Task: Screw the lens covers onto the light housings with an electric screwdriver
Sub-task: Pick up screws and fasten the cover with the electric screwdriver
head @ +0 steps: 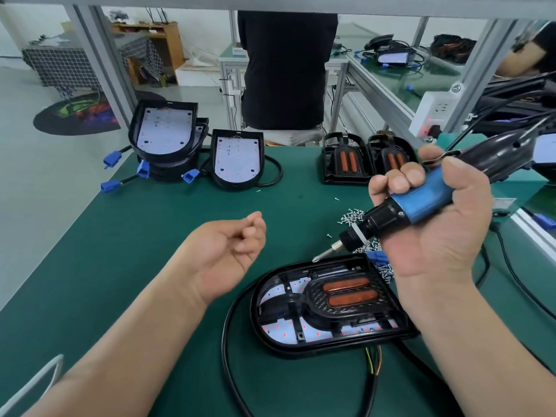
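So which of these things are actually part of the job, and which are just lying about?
In the job: electric screwdriver in the right hand; light housing with lens cover in front; loose screws; open housings waiting far left.
Just lying about: white socket block; white cable at the near left edge; gear on the next bench.

Nothing here can be read as text, brand or number. A small white label sits on the edge of the surface, just right of the right hand and its fingers, but the print is too small and blurred to make out. The blue screwdriver in those fingers shows no legible marking.
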Demonstrator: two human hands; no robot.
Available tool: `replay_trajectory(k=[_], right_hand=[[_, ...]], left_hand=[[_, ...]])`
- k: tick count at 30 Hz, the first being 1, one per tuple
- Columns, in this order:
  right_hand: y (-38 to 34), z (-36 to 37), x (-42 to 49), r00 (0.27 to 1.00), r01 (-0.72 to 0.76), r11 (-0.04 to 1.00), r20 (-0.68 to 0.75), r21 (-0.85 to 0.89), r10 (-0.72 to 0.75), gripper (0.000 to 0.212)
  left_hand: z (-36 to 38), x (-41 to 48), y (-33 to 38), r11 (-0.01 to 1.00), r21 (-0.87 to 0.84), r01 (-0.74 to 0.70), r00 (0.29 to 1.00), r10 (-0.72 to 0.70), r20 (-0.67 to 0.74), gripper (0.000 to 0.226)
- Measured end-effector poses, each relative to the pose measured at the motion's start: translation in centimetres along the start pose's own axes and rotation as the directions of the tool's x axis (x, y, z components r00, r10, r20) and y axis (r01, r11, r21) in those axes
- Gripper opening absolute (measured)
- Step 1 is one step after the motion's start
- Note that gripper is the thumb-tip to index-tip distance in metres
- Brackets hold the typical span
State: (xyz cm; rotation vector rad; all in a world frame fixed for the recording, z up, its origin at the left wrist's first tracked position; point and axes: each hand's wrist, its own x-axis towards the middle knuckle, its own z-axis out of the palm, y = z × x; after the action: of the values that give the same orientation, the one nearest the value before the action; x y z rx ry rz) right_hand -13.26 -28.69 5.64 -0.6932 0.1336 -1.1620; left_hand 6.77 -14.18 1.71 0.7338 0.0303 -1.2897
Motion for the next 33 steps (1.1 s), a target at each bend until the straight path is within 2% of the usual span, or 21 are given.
replay_trajectory(k=[2,5,8,13,18,23,28,33], right_hand=[[0.1,0.0,0.0,1.000,-0.002,1.000,0.001,-0.003,0.002,0.015],[0.2,0.1,-0.1,1.000,-0.001,1.000,0.010,-0.011,0.001,0.014],[0.2,0.2,-0.2,1.000,-0.001,1.000,0.014,-0.018,0.001,0.015],[0.3,0.2,-0.2,1.000,0.001,1.000,0.013,-0.024,-0.001,0.015],[0.4,0.0,-0.3,1.000,0.000,1.000,0.007,-0.019,0.000,0.013],[0.4,0.2,0.0,1.000,0.006,1.000,-0.022,-0.011,-0.006,0.012],[0.5,0.8,1.0,0.997,0.016,1.000,-0.078,0.002,-0.016,0.009],[0.6,1.9,1.8,0.997,0.034,0.998,-0.068,0.048,-0.030,0.006]], left_hand=[[0.2,-0.2,-0.4,0.987,0.159,0.003,0.999,-0.009,0.039,0.022],[0.4,-0.2,-1.0,0.898,0.428,-0.099,0.995,0.078,0.066,0.019],[0.2,-0.2,-1.4,0.815,0.566,-0.125,0.992,0.101,0.074,0.011],[-0.2,0.2,-1.6,0.798,0.589,-0.128,0.991,0.080,0.107,0.021],[-0.3,0.4,-1.4,0.809,0.580,-0.089,0.994,0.036,0.102,0.045],[-0.7,0.4,-0.7,0.857,0.514,-0.034,0.993,-0.028,0.112,0.031],[-0.4,0.3,-0.8,0.824,0.562,-0.072,0.989,-0.013,0.146,0.024],[-0.5,0.2,-0.9,0.800,0.591,-0.104,0.981,-0.014,0.192,0.011]])
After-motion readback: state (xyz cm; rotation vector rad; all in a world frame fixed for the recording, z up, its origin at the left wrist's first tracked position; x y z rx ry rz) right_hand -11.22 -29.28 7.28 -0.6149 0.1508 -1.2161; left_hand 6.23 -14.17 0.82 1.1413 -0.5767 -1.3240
